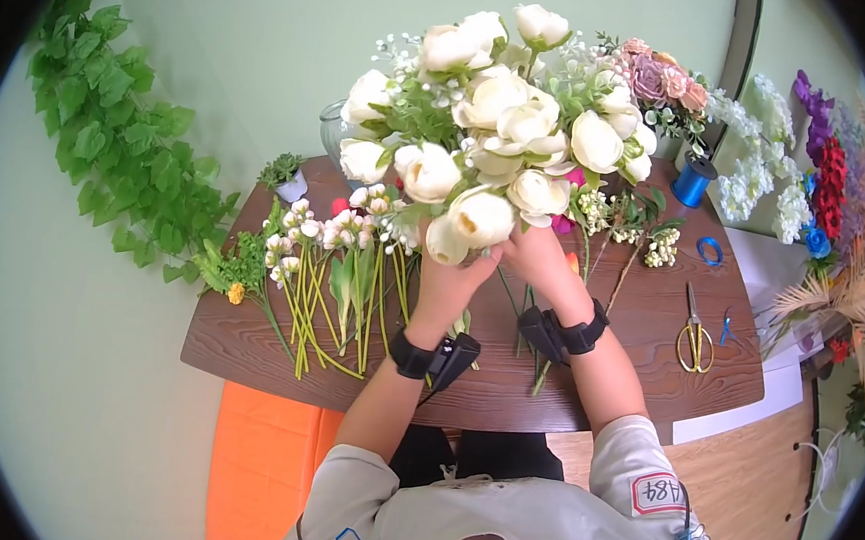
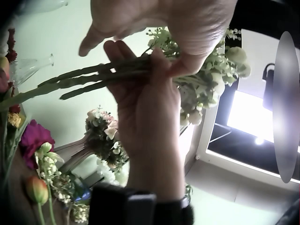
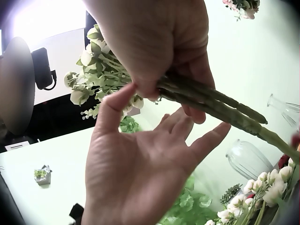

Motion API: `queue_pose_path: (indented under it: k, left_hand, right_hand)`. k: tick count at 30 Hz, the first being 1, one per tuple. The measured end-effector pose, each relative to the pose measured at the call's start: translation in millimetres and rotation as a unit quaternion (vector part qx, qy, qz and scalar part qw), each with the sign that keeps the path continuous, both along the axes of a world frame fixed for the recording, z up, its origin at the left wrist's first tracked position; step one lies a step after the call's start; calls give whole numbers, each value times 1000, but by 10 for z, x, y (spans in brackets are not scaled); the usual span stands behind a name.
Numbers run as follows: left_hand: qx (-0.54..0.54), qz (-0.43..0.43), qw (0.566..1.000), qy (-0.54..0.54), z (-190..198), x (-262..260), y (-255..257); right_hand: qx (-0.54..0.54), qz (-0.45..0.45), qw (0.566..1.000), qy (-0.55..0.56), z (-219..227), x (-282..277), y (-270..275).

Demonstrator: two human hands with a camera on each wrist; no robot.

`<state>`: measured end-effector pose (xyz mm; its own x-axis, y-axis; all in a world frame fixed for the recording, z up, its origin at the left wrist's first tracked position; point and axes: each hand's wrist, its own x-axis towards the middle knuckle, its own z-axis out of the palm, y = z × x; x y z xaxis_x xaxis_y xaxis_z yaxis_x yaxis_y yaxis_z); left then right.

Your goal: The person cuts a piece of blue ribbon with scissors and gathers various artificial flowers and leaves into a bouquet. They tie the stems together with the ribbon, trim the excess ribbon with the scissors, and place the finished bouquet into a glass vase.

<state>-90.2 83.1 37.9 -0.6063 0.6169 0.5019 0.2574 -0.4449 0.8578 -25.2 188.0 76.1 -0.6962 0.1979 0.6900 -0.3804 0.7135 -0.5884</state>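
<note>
A full bouquet of white, peony-like flowers [image 1: 523, 126] with green leaves and small white sprigs is held up over the table. My right hand [image 1: 543, 263] grips its green stems [image 3: 215, 103] between thumb and fingers. Beside it, my left hand [image 1: 443, 289] has its palm toward the stems and its fingers spread. The thumb of that left hand [image 3: 140, 154] reaches up to the right thumb in the right wrist view. In the left wrist view the stem ends point left, past the right hand [image 2: 150, 103]. The blooms partly cover both hands in the head view.
Pale pink-white tulips [image 1: 340, 228] lie in a row on the brown table [image 1: 635, 385]. Scissors [image 1: 694, 333], blue ribbon spool [image 1: 694, 181] and berry sprigs [image 1: 661, 248] lie right. Behind stand a glass vase [image 1: 332, 128] and a small potted plant [image 1: 288, 178]. Ivy [image 1: 111, 137] hangs left.
</note>
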Motion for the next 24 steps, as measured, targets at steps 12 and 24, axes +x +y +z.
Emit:
queue_pose_path:
  k: [12, 24]
  left_hand:
    - [-1, -6, 1000, 1, 79, -249, -106]
    - [254, -515, 741, -350, -365, -466, -174]
  right_hand:
    - [26, 50, 997, -52, -244, -193, -7]
    - [57, 21, 998, 25, -712, -182, 198]
